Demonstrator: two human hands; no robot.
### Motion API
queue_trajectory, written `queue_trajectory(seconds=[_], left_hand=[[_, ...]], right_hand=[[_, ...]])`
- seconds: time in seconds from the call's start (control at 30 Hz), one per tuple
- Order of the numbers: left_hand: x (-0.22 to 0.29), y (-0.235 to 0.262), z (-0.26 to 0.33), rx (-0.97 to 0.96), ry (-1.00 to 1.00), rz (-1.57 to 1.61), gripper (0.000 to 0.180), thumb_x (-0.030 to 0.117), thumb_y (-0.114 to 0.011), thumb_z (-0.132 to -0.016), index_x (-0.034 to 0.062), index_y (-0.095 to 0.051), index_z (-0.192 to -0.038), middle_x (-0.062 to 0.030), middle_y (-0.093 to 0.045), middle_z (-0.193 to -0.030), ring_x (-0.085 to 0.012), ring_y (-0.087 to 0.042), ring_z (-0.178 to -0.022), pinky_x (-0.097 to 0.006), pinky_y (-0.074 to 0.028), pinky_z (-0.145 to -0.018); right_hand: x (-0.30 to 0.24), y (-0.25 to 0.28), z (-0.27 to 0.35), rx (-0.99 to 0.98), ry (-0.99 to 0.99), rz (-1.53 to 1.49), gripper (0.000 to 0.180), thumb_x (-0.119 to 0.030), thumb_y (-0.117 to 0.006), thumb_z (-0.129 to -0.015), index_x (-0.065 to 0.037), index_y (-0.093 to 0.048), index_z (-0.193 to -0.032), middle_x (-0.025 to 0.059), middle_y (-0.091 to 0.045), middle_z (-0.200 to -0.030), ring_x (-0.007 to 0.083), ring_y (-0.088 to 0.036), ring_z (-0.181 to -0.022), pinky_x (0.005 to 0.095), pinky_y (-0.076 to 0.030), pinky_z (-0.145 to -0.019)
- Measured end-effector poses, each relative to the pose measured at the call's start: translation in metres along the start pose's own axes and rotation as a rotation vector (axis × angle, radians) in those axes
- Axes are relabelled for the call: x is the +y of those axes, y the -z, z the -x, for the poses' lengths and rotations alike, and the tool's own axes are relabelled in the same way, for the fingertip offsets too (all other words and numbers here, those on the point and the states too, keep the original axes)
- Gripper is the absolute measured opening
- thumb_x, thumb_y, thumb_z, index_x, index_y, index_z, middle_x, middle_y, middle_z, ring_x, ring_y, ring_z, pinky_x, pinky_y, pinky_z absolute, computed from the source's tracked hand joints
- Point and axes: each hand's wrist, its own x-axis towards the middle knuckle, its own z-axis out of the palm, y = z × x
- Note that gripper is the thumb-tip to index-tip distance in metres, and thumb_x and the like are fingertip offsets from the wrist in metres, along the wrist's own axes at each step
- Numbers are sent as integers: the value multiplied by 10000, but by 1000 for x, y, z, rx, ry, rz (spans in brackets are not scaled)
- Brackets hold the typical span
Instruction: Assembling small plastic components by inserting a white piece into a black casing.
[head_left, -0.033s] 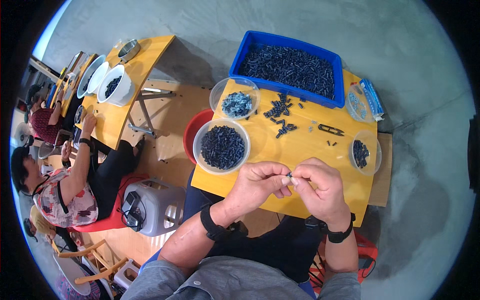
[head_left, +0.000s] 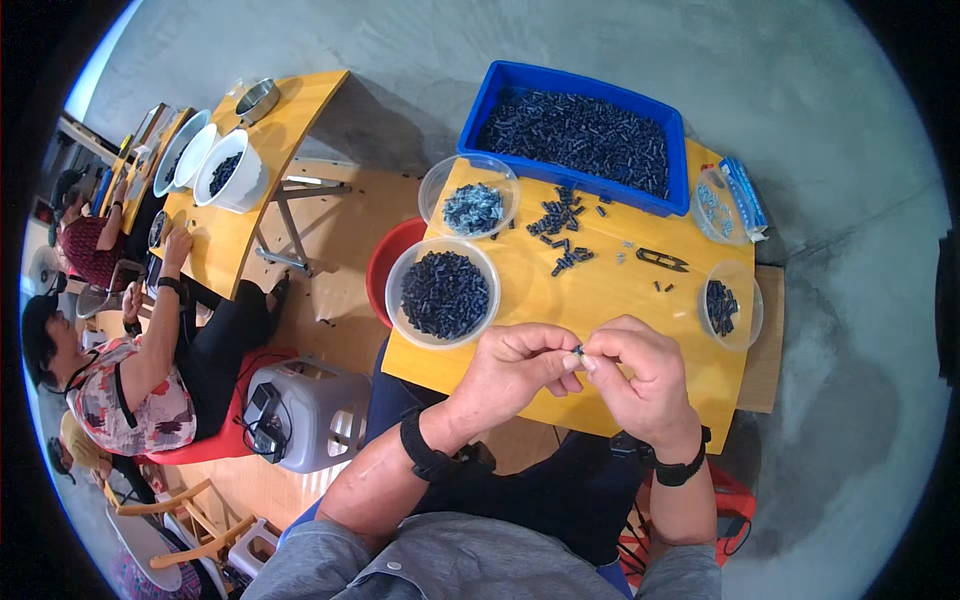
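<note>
Over the near edge of the yellow table (head_left: 610,310), my left hand (head_left: 515,368) and my right hand (head_left: 640,378) meet fingertip to fingertip. Both pinch a small dark piece (head_left: 578,350), mostly hidden by the fingers; its kind is too small to make out. Left of my left hand stands a clear round tub (head_left: 493,318) full of short dark-blue cylindrical pieces (head_left: 445,294). Beyond it, another clear tub (head_left: 430,200) holds light-blue bits. Loose dark cylinders (head_left: 565,225) lie mid-table, with black thread snips (head_left: 662,260) to their right.
A blue tray (head_left: 575,172) heaped with dark cylinders sits at the far edge. On the right are a tub (head_left: 745,310) of dark pieces, a tub (head_left: 715,215) of pale bits and a blue-white box (head_left: 743,198). A co-worker (head_left: 130,395) sits left at another table (head_left: 215,245).
</note>
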Motion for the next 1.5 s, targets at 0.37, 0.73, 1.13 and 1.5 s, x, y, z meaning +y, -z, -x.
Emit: queue_trajectory(seconds=[0.37, 0.73, 1.13, 1.5], left_hand=[[-4, 3, -4, 7, 23, 0, 80, 25, -601, -885, -28, -659, -902, -67, -668, -760, -104, -631, -678, -233, -531, -619], [-51, 10, 2, -25, 189, 39, 91, 40, -570, -904, -20, -636, -921, -34, -641, -780, -87, -628, -709, -213, -512, -646], [-103, 33, 5, 54, 212, -87, 74, 59, -592, -896, -4, -625, -916, -22, -643, -785, -84, -615, -723, -229, -507, -681], [-98, 35, 4, 62, 216, -76, 100, 80, -586, -906, -8, -628, -928, -28, -648, -814, -85, -605, -738, -230, -501, -697]], right_hand=[[7, -2, 1, -48, -13, 2, 76, 46, -596, -787, -10, -602, -837, 114, -584, -746, 253, -592, -651, 331, -474, -580], [45, -9, 23, -147, -347, -167, 24, -14, -561, -827, 6, -573, -821, 140, -585, -718, 297, -599, -648, 344, -471, -583], [162, 30, 18, 311, -441, 839, 104, -51, -579, -813, 12, -589, -896, 202, -606, -807, 386, -602, -764, 463, -480, -678], [161, 15, 18, 233, -454, 976, 112, -114, -563, -840, -4, -583, -846, 198, -593, -789, 385, -609, -728, 455, -502, -644]])
